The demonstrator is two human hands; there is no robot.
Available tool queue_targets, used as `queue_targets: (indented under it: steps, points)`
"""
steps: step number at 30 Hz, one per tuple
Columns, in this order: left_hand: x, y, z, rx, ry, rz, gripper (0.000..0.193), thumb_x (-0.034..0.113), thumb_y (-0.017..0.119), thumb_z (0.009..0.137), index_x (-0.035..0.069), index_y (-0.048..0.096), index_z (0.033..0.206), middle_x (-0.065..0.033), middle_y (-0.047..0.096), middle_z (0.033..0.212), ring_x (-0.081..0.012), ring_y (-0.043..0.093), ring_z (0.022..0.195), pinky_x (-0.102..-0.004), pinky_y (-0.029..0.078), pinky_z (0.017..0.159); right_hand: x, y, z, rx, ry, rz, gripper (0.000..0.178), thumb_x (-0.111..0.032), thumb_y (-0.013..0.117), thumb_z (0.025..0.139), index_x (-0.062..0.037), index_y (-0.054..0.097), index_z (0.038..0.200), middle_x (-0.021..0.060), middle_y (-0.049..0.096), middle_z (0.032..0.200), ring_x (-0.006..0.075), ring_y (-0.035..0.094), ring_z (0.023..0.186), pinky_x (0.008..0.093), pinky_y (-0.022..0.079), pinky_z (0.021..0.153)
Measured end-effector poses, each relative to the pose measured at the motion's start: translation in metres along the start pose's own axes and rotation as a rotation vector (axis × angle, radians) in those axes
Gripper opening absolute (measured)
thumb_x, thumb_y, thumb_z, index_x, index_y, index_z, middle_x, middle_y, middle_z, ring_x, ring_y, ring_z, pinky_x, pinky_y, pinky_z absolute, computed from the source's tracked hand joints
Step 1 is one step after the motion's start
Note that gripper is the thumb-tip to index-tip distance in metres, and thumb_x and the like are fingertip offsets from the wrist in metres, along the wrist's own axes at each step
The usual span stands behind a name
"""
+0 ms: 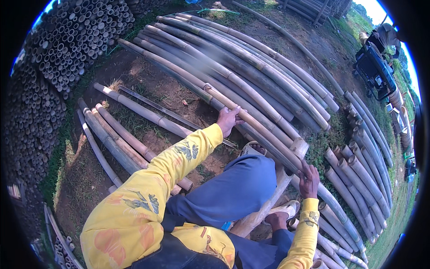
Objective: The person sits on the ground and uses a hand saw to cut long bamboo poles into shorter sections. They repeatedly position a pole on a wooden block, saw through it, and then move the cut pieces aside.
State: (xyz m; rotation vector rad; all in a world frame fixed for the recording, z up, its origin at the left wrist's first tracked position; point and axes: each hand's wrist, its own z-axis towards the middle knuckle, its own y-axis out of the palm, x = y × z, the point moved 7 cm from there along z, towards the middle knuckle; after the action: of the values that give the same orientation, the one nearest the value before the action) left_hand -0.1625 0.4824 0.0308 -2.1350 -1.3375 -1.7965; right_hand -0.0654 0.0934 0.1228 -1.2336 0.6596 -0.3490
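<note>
A long tan bamboo pole (271, 146) slants across in front of me, in among other poles. My left hand (229, 121) is closed round it partway along, thumb on top and fingers partly hidden. At its near right end, my right hand (309, 180) grips the pole with bent fingers. Close to that end, a thick pale log (268, 202) runs beneath the poles and past my bent knee. Beyond my hands lie several long bamboo poles (251, 60) side by side, grey-green to brown.
Cut bamboo lengths (358, 177) lie in a group at the right. Left of me are shorter poles (121, 139) and a thin flat strip (170, 112) on grassy soil. Tall stacks of bamboo (67, 49) show round ends at far left. A dark machine (376, 69) stands at far right.
</note>
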Motion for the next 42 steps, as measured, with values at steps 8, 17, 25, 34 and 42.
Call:
queue_targets:
  steps: [8, 17, 25, 34, 42]
  points:
    - [0.005, -0.011, 0.013, -0.085, -0.264, 0.378, 0.042, 0.042, 0.053, 0.109, 0.0, 0.06, 0.114, -0.0148, 0.074, 0.108, -0.0234, 0.072, 0.095, -0.0352, 0.059, 0.083, 0.034, 0.017, 0.033, -0.086, 0.118, -0.054, 0.046, -0.03, 0.071, 0.095, -0.0184, 0.064, 0.139, 0.0093, 0.066, 0.107, 0.0324, 0.061, 0.104, 0.0443, 0.043, 0.09]
    - [-0.019, 0.152, -0.002, -0.719, 0.839, 1.522, 0.055, 0.047, 0.081, 0.084, 0.006, 0.065, 0.118, -0.0138, 0.071, 0.11, -0.0297, 0.068, 0.106, -0.0438, 0.054, 0.092, 0.062, 0.072, 0.024, -0.174, 0.248, 0.01, 0.046, -0.034, 0.074, 0.092, -0.0239, 0.068, 0.137, 0.005, 0.065, 0.117, 0.0274, 0.058, 0.118, 0.0464, 0.039, 0.1]
    - [-0.119, 0.196, 0.017, -1.139, 0.374, 1.908, 0.087, 0.054, 0.089, 0.067, 0.007, 0.058, 0.133, -0.018, 0.068, 0.125, -0.0369, 0.063, 0.121, -0.0487, 0.05, 0.102, 0.064, 0.082, 0.03, -0.133, 0.262, 0.02, 0.042, -0.035, 0.077, 0.088, -0.0305, 0.073, 0.13, 0.0053, 0.06, 0.117, 0.0275, 0.055, 0.118, 0.0496, 0.037, 0.102]
    - [-0.142, 0.196, 0.02, -1.091, 0.215, 2.003, 0.075, 0.045, 0.086, 0.071, 0.005, 0.063, 0.13, -0.0209, 0.072, 0.118, -0.0393, 0.066, 0.116, -0.0492, 0.052, 0.1, 0.07, 0.07, 0.011, -0.077, 0.291, 0.007, 0.059, -0.036, 0.08, 0.086, -0.0279, 0.066, 0.142, 0.0076, 0.059, 0.124, 0.0291, 0.056, 0.12, 0.0492, 0.039, 0.103]
    - [-0.144, 0.189, 0.034, -1.043, 0.307, 1.994, 0.068, 0.044, 0.086, 0.07, 0.001, 0.068, 0.119, -0.0233, 0.072, 0.119, -0.04, 0.068, 0.114, -0.0496, 0.054, 0.1, 0.034, -0.135, -0.121, -0.173, 0.387, -0.049, 0.057, -0.025, 0.078, 0.089, -0.0167, 0.063, 0.143, 0.0134, 0.062, 0.107, 0.0355, 0.061, 0.1, 0.0457, 0.047, 0.088]
